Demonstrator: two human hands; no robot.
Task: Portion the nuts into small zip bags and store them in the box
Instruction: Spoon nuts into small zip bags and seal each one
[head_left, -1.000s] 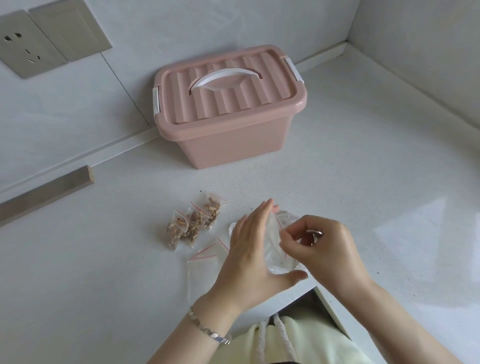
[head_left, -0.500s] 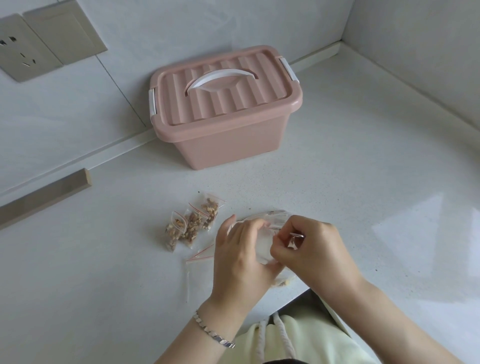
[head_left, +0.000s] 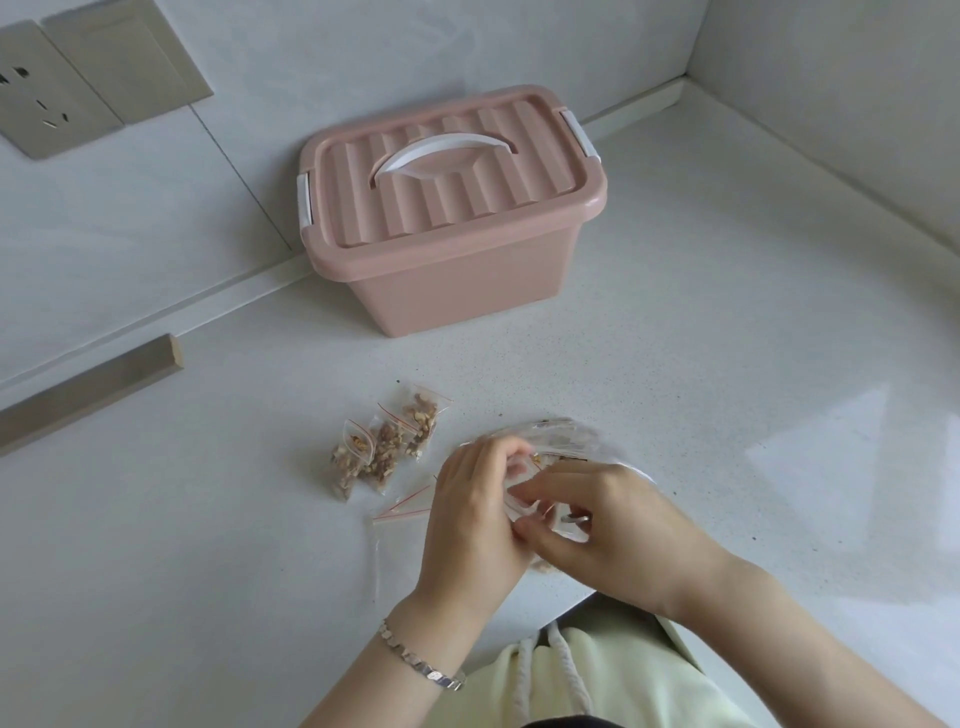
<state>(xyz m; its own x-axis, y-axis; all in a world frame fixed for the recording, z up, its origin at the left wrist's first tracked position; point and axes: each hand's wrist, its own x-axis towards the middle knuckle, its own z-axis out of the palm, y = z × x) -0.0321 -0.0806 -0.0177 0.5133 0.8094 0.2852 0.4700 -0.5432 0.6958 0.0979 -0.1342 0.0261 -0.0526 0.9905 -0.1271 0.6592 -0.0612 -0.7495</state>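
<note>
A white speckled counter (head_left: 727, 364) fills a walled corner. The pink box (head_left: 457, 291), lid on, sits upper centre. Three filled small zip bags (head_left: 387, 449) lie left of centre. Lower centre, the left hand (head_left: 467, 535) and right hand (head_left: 618, 525) curl their fingers, pinching a crumpled clear bag (head_left: 571, 441) holding nuts.

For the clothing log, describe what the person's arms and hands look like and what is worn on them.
Both forearms are bare: no sleeves, no gloves. The left hand has a silver bracelet of small flat links round its wrist. The right hand has nothing on its wrist; a silvery glint by its fingers may be a ring, but I cannot tell.
</note>
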